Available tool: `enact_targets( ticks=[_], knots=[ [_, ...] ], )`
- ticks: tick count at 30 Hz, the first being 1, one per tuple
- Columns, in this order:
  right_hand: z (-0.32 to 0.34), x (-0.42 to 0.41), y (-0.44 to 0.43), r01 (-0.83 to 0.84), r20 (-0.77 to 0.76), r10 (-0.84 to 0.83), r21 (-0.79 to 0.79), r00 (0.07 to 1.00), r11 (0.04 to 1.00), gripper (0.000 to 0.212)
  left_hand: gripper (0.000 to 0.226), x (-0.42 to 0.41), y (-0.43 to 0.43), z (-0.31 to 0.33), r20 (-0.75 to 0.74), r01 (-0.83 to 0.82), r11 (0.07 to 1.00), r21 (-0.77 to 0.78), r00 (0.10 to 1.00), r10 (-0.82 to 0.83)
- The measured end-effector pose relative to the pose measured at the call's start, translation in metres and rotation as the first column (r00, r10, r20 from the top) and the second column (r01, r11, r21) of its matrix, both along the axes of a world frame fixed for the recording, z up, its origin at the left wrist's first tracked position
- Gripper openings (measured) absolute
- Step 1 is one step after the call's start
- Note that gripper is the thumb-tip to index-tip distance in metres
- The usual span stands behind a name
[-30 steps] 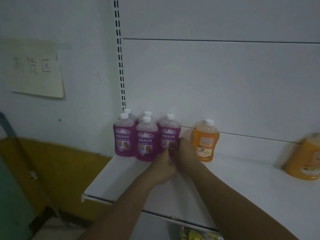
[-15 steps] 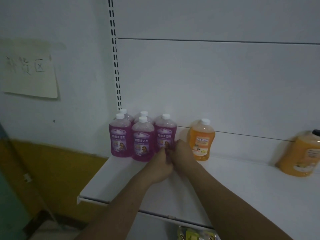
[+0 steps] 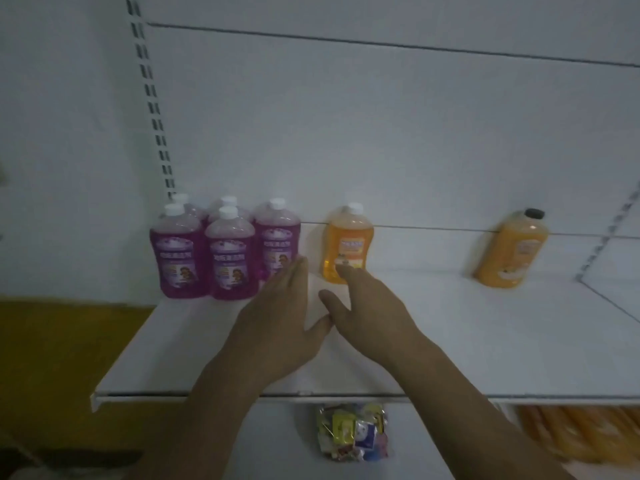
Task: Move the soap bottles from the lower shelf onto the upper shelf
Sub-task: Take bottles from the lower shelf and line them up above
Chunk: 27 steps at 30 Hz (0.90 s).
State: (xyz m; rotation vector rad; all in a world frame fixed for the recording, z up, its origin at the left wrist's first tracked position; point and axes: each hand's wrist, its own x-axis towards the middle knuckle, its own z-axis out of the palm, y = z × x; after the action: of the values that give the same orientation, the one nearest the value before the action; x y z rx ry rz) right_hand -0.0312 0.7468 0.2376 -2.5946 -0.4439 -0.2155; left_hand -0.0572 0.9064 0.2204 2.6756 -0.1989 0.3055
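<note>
HANDS OVER THE SOAP: Two bare hands reach across a white shelf point(image 3: 485, 341) in mid-frame, both spread flat with straight fingers and holding nothing. The left hand point(image 3: 280, 317) points at the rightmost of five purple bottles point(image 3: 228, 251) packed upright at left centre. The right hand point(image 3: 367, 313) points at a white-capped orange bottle point(image 3: 348, 244) in the centre. A black-capped bottle point(image 3: 512, 249), also orange, stands well apart at the right. All seven stand on this upper shelf.

The bottles look nearly full, so each is probably weighty for its size. Their plastic walls seem stiff, smooth and likely slick in a loose hold, though hardly fragile. The surest hold would seem to be round the broad body at the label, fingers behind and thumb in front. The narrow neck under the cap offers a second spot. The purple group stands so tight that a nudge to one could rock its neighbours.

Whether either hand touches a bottle cannot be told, since the fingers overlap the bottles' lower edges from this angle. The two rear purple bottles show little but their caps, and blur smears every label. Below the shelf lip, bright packets point(image 3: 353, 433) lie at bottom centre. Blurred orange shapes point(image 3: 571, 431) at bottom right may be more bottles waiting on the level below, cut off by the lip
</note>
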Motion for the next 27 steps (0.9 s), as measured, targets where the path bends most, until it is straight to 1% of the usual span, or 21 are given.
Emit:
enact_targets(
  ticks=[1,3,6,9,14,19,21,24,27],
  knots=[
    [-0.002,-0.011,-0.015,0.029,0.038,-0.028,-0.005,0.999,1.000,0.061,0.100,-0.003,-0.008,0.002,0.059,0.007,0.999,0.039,0.998,-0.009],
    [-0.008,-0.031,-0.047,0.110,0.072,-0.106,-0.055,0.992,0.992,0.077,0.112,-0.007,-0.025,0.000,0.142,0.067,0.993,0.095,0.987,-0.080],
    [-0.020,-0.064,-0.099,0.259,0.049,-0.254,-0.147,0.966,0.955,0.100,0.118,-0.011,-0.058,-0.008,0.160,0.188,0.964,0.186,0.963,-0.219],
    [-0.035,-0.102,-0.152,0.387,0.049,-0.385,-0.186,0.921,0.903,0.112,0.120,-0.016,-0.098,-0.016,0.146,0.324,0.922,0.214,0.922,-0.358],
    [-0.060,-0.167,-0.227,0.558,0.023,-0.565,-0.195,0.825,0.807,0.120,0.119,-0.037,-0.177,-0.030,0.056,0.493,0.831,0.259,0.851,-0.523],
    [-0.075,-0.223,-0.303,0.651,-0.039,-0.666,-0.178,0.745,0.738,0.120,0.120,-0.061,-0.266,-0.050,-0.031,0.635,0.745,0.205,0.765,-0.643],
    [-0.081,-0.242,-0.339,0.676,-0.069,-0.692,-0.169,0.718,0.718,0.121,0.118,-0.077,-0.306,-0.056,-0.044,0.660,0.724,0.199,0.744,-0.667],
    [-0.090,-0.267,-0.394,0.705,-0.074,-0.723,-0.178,0.687,0.687,0.124,0.116,-0.097,-0.369,-0.067,-0.069,0.677,0.711,0.189,0.732,-0.678],
    [-0.099,-0.292,-0.451,0.725,-0.063,-0.746,-0.194,0.663,0.661,0.127,0.121,-0.110,-0.434,-0.083,-0.073,0.725,0.664,0.182,0.683,-0.727]
  ],
)
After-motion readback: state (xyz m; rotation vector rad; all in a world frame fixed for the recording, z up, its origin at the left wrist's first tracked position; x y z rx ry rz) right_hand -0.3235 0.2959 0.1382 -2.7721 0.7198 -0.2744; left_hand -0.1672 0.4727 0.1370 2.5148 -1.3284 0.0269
